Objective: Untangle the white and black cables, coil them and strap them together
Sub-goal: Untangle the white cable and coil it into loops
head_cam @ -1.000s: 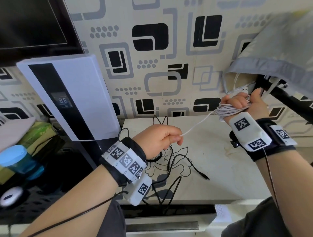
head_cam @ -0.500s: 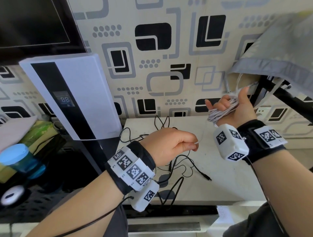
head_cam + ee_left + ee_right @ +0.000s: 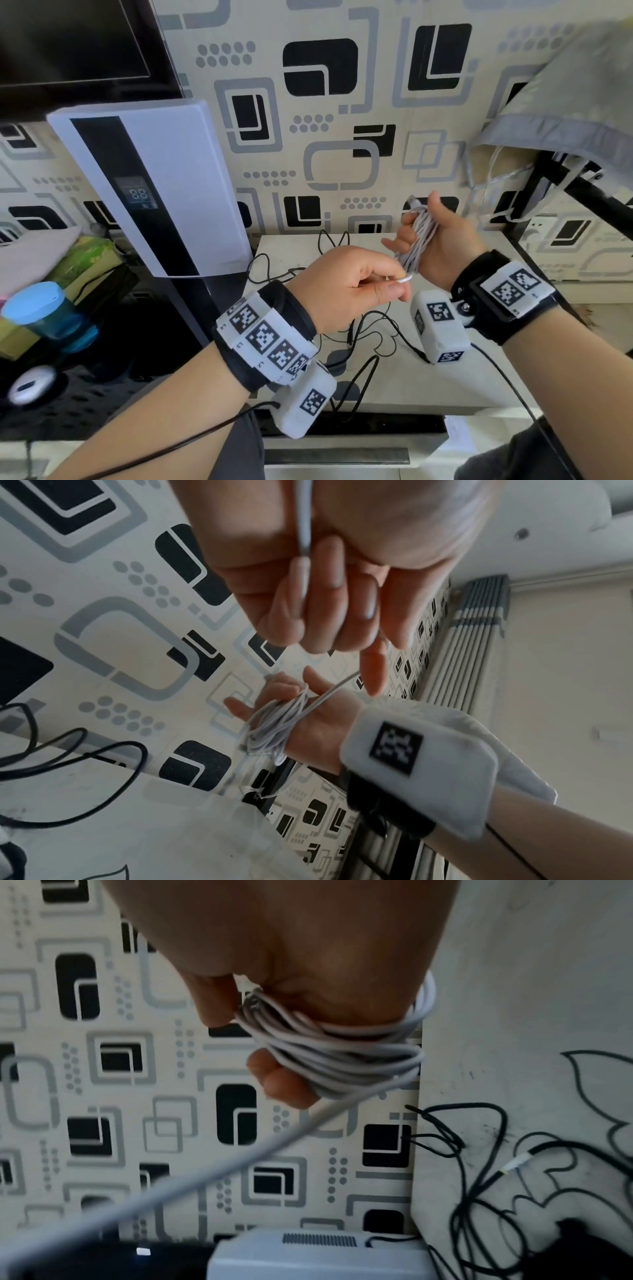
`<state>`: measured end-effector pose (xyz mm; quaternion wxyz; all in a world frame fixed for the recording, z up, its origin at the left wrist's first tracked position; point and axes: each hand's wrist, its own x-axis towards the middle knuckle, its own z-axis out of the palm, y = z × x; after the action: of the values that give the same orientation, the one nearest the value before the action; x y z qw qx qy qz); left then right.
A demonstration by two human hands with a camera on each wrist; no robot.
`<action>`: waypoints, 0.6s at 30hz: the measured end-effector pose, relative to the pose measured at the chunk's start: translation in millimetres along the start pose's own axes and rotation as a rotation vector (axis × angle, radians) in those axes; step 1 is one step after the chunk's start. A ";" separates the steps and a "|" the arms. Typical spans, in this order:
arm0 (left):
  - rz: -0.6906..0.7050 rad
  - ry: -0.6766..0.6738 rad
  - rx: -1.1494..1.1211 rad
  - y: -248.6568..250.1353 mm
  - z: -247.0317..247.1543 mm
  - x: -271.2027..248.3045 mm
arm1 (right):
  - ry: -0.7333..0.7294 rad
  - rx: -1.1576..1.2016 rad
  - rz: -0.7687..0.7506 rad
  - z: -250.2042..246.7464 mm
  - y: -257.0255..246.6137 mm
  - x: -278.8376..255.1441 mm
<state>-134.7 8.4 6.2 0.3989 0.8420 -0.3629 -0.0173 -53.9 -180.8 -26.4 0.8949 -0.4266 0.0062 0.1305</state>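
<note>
Nearest the wearer, the left hand point(image 3: 346, 291) is closed in a pinch on the free end of the white cable point(image 3: 419, 236), its plug tip showing just past thumb and forefinger. Just beyond, the right hand point(image 3: 442, 246) is raised with the rest of that cable wound in many turns across its palm; the thumb bears on the bundle while the fingers spread half open. A short run joins pinch to coil. The cable looks light, thin and limp, so the turns should slip off unless pinned; the judged hold is at the plug end and across the middle of the coil. Below and behind the hands, the black cable point(image 3: 373, 329) lies loose and looped on the cabinet top point(image 3: 445, 383), uncoiled. Farther back stand a white appliance point(image 3: 164, 185) and the patterned wall point(image 3: 325, 137).
</note>
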 end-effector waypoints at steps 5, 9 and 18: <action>-0.011 0.078 -0.061 -8.0 -6.6 0.3 | -0.112 -0.362 0.104 13.0 21.1 -6.0; -0.032 0.183 -0.052 -20.8 -13.6 3.4 | -0.290 -0.475 0.154 20.4 35.6 -10.3; -0.107 0.405 -0.172 -36.8 -18.9 12.7 | -0.496 -0.723 0.357 28.9 40.2 -24.6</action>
<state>-97.3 28.3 -2.7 0.5325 0.8092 -0.2274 0.1001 -90.2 -140.1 -35.6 0.6272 -0.6589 -0.1803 0.3739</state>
